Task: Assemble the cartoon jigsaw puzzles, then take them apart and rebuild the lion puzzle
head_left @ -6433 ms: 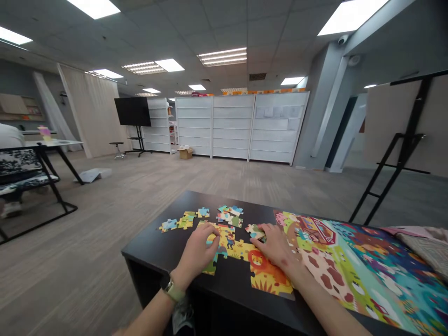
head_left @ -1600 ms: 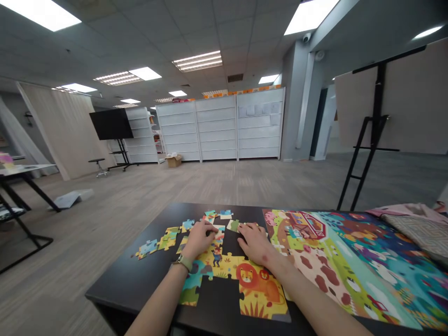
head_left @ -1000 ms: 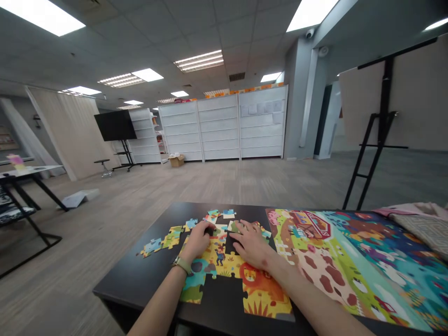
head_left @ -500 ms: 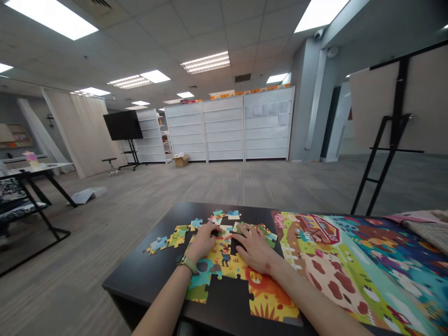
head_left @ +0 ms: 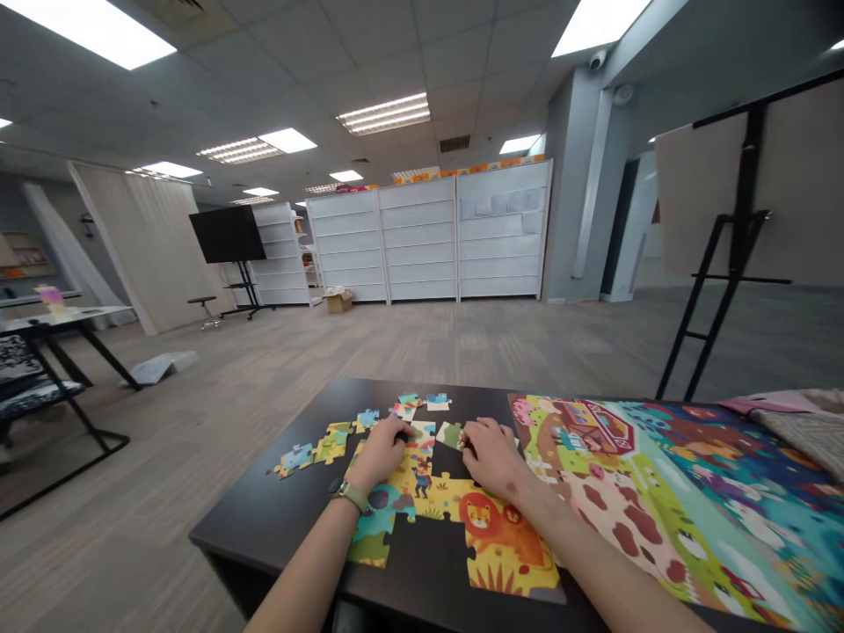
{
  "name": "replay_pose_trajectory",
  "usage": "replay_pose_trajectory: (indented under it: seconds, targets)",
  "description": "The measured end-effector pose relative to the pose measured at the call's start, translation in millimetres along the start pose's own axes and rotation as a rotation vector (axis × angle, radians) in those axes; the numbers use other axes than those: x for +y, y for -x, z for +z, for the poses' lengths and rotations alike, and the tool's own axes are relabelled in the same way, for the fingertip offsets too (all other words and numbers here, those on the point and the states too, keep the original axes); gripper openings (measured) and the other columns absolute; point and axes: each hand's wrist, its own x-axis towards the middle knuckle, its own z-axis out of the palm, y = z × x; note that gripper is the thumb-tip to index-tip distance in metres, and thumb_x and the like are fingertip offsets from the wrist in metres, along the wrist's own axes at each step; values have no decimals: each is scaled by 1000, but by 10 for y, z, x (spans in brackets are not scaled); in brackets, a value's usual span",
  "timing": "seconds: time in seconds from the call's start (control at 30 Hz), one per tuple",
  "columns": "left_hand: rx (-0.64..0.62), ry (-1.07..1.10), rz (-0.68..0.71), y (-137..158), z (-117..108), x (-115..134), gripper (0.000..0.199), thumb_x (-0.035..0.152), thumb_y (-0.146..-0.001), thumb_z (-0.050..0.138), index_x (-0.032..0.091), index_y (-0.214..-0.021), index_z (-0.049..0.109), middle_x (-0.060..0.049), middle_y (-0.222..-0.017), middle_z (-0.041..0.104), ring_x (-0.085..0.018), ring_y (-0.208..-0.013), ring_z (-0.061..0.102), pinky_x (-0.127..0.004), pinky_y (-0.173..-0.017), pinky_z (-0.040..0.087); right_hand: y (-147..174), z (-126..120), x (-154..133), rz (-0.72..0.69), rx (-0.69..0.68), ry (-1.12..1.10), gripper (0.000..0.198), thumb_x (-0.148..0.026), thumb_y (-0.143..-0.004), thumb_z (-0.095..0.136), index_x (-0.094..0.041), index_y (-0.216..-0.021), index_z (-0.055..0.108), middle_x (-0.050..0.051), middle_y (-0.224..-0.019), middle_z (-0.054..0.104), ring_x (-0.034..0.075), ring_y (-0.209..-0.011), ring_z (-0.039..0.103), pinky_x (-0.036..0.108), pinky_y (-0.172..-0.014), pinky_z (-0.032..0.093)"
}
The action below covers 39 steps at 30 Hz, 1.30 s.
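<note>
A partly joined jigsaw puzzle point(head_left: 422, 479) with a yellow ground and animals lies on the dark table. My left hand point(head_left: 379, 453), with a watch on the wrist, rests over its upper left part. Its fingers are bent and closed around the edge of a puzzle piece, which the hand mostly hides. My right hand point(head_left: 493, 459) is curled, its fingertips closed at the right edge of a loose green and white puzzle piece point(head_left: 450, 434). That piece lies tilted beside the joined part. Lions point(head_left: 507, 536) show on the joined pieces below my right hand.
Loose puzzle pieces point(head_left: 331, 442) lie left of the puzzle, with others point(head_left: 438, 402) at the far side. A farm picture sheet point(head_left: 613, 510) and a dark blue picture point(head_left: 731, 466) cover the table's right. Beyond stands a black easel point(head_left: 745, 229).
My right hand has shifted slightly right and its spread fingers have curled in, uncovering the green and white piece. My left hand stays nearly in place.
</note>
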Motion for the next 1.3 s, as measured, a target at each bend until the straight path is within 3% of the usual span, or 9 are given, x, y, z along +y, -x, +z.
replay_pose_trajectory:
  seconds: [0.17, 0.43, 0.7, 1.3]
  targets:
    - [6, 4, 8, -4, 8, -2, 38, -3, -74, 46, 19, -91, 72, -5, -99, 71, -21, -98, 64, -33, -93, 48, -18, 14, -8, -25, -8, -22, 31, -38, -93, 53, -24, -117, 65, 9, -127, 67, 31, -128, 48, 46, -102, 32]
    - [12, 1, 38, -8, 24, -30, 36, -3, -74, 47, 18, -90, 72, -5, -97, 70, -21, -94, 65, -32, -90, 48, -39, -56, -23, -81, -28, -53, 22, -24, -91, 51, -26, -95, 72, 4, -106, 74, 26, -112, 56, 42, -96, 35]
    - [22, -5, 37, -15, 48, -51, 36, -1, -73, 52, 19, -94, 73, -5, -98, 70, -22, -95, 65, -33, -89, 49, -44, 58, 30, -192, -67, -119, 32, -21, -92, 47, -31, -108, 73, 0, -128, 69, 26, -123, 53, 45, -103, 34]
    - [34, 79, 29, -20, 101, -85, 31, 3, -74, 54, 20, -93, 72, -5, -97, 73, -23, -95, 65, -34, -90, 48, -86, 145, -10, -160, -41, -145, 26, -25, -93, 53, -30, -104, 76, 4, -121, 70, 28, -116, 58, 45, -98, 40]
